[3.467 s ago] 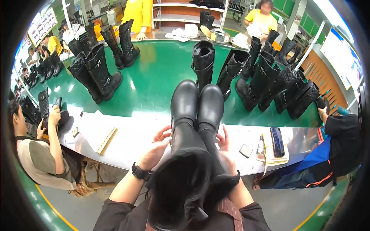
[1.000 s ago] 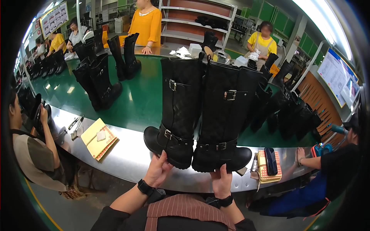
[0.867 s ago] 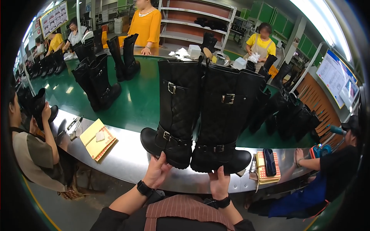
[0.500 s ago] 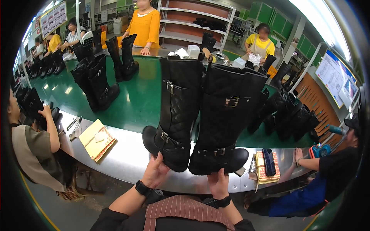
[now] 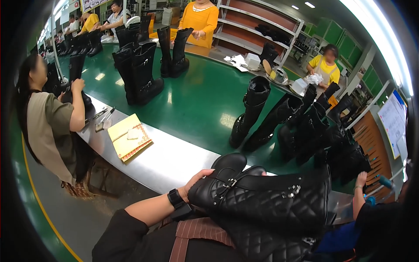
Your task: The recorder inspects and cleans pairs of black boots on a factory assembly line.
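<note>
And the boots [image 5: 266, 198] hide nearly all of the right hand [image 5: 264, 174]; the lower edge clips them, while the orange-clad person [image 5: 198, 22] loses most of the head above!

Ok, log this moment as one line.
left hand: holding boots at foot end | right hand: mostly hidden | boots: tilted sideways, tops rightward | yellow pad: on bench
</note>
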The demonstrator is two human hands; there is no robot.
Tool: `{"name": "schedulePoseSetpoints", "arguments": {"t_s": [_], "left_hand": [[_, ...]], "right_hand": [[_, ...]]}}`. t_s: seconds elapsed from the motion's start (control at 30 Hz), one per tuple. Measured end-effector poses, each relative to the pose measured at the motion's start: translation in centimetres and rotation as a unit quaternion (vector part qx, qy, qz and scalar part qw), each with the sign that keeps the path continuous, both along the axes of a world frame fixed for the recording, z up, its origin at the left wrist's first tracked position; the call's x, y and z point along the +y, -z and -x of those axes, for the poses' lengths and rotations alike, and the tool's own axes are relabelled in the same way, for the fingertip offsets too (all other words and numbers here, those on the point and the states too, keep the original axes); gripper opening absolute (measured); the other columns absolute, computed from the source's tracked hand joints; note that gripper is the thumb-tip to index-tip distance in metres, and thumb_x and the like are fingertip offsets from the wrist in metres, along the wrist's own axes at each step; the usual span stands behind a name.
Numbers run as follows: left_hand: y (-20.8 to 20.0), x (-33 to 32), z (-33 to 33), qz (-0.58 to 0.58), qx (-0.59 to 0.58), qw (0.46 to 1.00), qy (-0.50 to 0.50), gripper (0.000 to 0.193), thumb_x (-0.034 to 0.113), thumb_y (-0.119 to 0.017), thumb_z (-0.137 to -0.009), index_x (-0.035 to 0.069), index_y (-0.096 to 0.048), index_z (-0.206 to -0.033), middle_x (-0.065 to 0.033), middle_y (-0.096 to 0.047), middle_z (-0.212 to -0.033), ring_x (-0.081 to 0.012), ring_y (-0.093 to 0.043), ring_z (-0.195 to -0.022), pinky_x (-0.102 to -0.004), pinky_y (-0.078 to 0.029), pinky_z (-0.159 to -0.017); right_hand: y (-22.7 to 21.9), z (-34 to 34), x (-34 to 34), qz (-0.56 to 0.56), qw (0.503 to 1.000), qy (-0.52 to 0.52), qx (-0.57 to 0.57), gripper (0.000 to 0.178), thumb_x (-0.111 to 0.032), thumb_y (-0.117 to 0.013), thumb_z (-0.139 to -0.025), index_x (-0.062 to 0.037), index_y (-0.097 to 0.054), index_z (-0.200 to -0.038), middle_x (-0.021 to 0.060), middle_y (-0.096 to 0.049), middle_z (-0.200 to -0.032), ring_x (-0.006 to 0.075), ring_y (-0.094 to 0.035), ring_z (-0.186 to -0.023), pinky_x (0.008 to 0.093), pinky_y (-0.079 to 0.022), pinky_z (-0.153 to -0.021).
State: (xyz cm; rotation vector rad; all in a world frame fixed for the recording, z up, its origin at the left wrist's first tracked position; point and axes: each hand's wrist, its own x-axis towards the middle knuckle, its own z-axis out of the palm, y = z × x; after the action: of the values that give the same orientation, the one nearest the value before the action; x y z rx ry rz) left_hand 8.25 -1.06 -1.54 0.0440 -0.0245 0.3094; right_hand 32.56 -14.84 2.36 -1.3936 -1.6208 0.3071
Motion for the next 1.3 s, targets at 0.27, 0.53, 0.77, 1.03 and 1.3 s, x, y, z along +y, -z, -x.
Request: {"name": "schedulePoseSetpoints", "arguments": {"t_s": [0.27,0.53,0.77,1.03,1.3], "left_hand": [[1.8,-0.7,-0.6,0.012,0.057,0.99,0.125,0.041,0.029,-0.045,-0.104,0.0,-0.061,-0.129,-0.0147,-0.072,-0.115,-0.0214,-0.073,-0.096,-0.0353,-0.06,-0.089],[2.7,1.1,-1.1,-0.091,-0.04,0.99,0.1,0.06,0.053,-0.031,-0.108,0.006,-0.056,-0.136,-0.012,-0.066,-0.127,-0.0215,-0.063,-0.114,-0.0388,-0.05,-0.102],[-1.9,0.1,0.8,-0.652,0.3,0.598,-0.356,0.042,0.025,-0.067,-0.093,0.012,-0.059,-0.132,-0.0168,-0.036,-0.153,-0.0326,-0.037,-0.142,-0.0481,-0.029,-0.118],[-2.2,-2.9,-4.5,-0.805,0.417,0.323,-0.27,0.072,0.016,-0.085,-0.073,0.022,-0.058,-0.14,-0.0272,-0.018,-0.156,-0.0481,-0.025,-0.144,-0.0512,-0.032,-0.117],[-2.5,-2.6,-3.8,-0.788,0.423,0.363,-0.261,0.079,0.007,-0.08,-0.076,0.021,-0.049,-0.147,-0.0255,-0.031,-0.147,-0.0461,-0.035,-0.137,-0.0483,-0.038,-0.114]], "right_hand": [[-1.9,-2.4,1.0,0.057,0.961,-0.266,-0.053,0.068,-0.017,-0.074,-0.088,0.0015,-0.042,-0.145,0.0209,-0.044,-0.151,0.0365,-0.038,-0.145,0.0533,-0.008,-0.124],[-0.1,-1.7,0.4,0.132,0.967,-0.08,0.201,0.028,-0.011,-0.063,-0.097,0.0018,-0.06,-0.122,0.0116,-0.065,-0.12,0.0242,-0.06,-0.118,0.0398,-0.045,-0.104],[-0.2,1.6,3.4,0.123,0.954,0.145,0.231,0.039,-0.028,-0.066,-0.099,0.0035,-0.065,-0.122,0.0161,-0.063,-0.12,0.0263,-0.058,-0.113,0.0352,-0.042,-0.101],[0.3,-0.3,1.9,0.061,0.991,0.051,0.106,0.049,-0.013,-0.075,-0.086,-0.0043,-0.057,-0.13,0.0212,-0.047,-0.146,0.0354,-0.046,-0.137,0.0427,-0.039,-0.11],[4.6,-1.4,1.1,0.131,0.987,0.088,0.01,0.115,-0.028,-0.088,-0.069,0.0047,-0.019,-0.155,0.0268,-0.048,-0.14,0.0415,-0.047,-0.132,0.0448,-0.04,-0.11]]}}
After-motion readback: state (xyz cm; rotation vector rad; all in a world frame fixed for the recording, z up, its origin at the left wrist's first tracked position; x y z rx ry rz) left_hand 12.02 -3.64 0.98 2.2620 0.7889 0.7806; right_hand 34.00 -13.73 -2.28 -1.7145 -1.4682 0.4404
